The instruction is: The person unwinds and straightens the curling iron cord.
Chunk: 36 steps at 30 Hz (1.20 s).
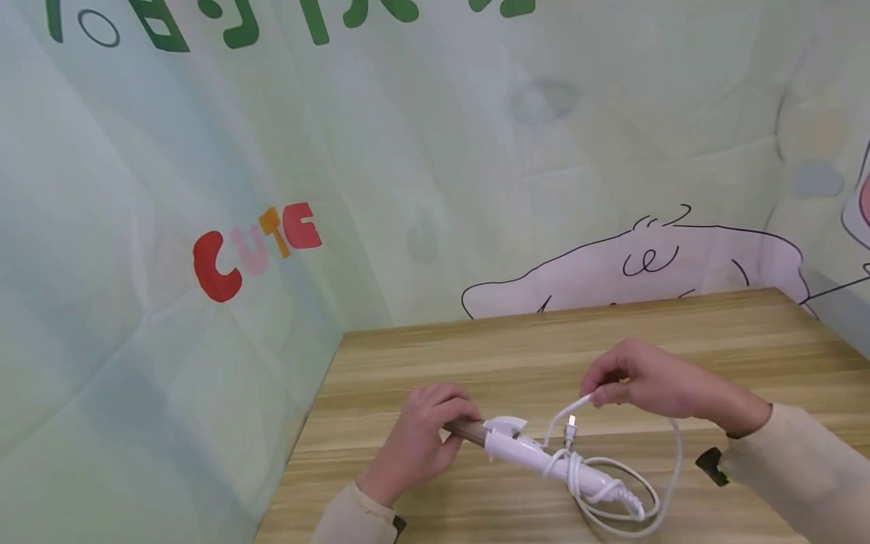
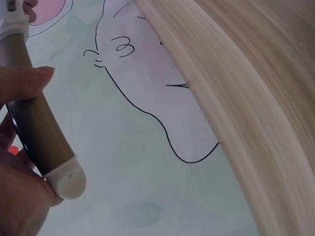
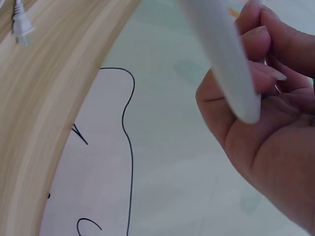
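Observation:
A white curling iron [image 1: 519, 449] with a brown barrel [image 2: 44, 132] is held over the wooden table. Around the barrel, near its white tip [image 2: 70, 181], the thumb and fingers of my left hand [image 1: 420, 438] are curled. My right hand [image 1: 666, 381] pinches a stretch of the white cord [image 1: 566, 412] above and to the right of the handle. Several turns of cord still wrap the handle, and a loose loop hangs at its lower end. The two-pin plug [image 1: 570, 432] sticks up beside the wraps. In the right wrist view a blurred stretch of cord crosses before the palm.
The wood-grain table [image 1: 421, 355] spreads under both hands. A pale printed cloth [image 1: 435, 174] with cartoon drawings and letters hangs behind the table and along its left side.

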Available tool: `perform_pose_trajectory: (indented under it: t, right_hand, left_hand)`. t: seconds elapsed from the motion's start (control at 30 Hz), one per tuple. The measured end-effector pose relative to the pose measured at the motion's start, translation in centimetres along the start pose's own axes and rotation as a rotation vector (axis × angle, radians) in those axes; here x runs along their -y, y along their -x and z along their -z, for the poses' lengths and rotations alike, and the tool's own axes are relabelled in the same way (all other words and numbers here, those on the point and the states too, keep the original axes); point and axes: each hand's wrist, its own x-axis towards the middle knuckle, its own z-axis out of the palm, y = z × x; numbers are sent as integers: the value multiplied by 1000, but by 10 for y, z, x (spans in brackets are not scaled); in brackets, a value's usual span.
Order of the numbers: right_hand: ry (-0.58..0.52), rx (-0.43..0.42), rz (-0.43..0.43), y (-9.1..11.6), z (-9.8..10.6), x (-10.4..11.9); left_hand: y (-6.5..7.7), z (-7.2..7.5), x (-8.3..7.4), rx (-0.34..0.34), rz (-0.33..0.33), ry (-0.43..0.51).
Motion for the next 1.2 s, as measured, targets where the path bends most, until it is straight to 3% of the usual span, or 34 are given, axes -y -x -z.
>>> perform_pose_trajectory:
  t: [0.17, 0.27, 0.33, 0.43, 0.57, 0.67, 0.73, 0.83, 0.93, 1.03, 1.1, 1.2]
  right_hand:
    - [-31, -31, -10, 1, -5, -13]
    - [-97, -35, 23, 2, -15, -28]
    - [-110, -43, 72, 3, -26, -38]
    - [-140, -50, 91, 2, -44, -47]
    - [-36, -96, 93, -3, -68, -44]
    - [112, -193, 137, -9, -85, -36]
    - [147, -298, 153, -13, -98, -29]
    - [6, -482, 115, -21, -115, -16]
    - [-253, -694, 63, -29, -130, -6]
    - [-486, -839, 57, -35, -138, 2]
    - [-600, -872, 91, -38, -142, 4]
    - [-714, -857, 126, -39, -145, 6]
  left_hand:
    - [2, -1, -5, -13, 126, 231]
    - [-1, 0, -8, -70, 206, 350]
    - [-3, 1, -10, -119, 246, 366]
    - [-10, 5, -15, -175, 295, 294]
    - [-21, 8, -22, -228, 333, 108]
    - [-29, 8, -26, -264, 339, -38]
    - [-33, 7, -28, -285, 330, -119]
    - [-37, 5, -29, -303, 317, -203]
    - [-38, 2, -30, -310, 312, -254]
    - [-39, 0, -30, -311, 304, -292]
    - [-39, -1, -31, -311, 297, -311]
    - [-38, -3, -32, -310, 289, -327]
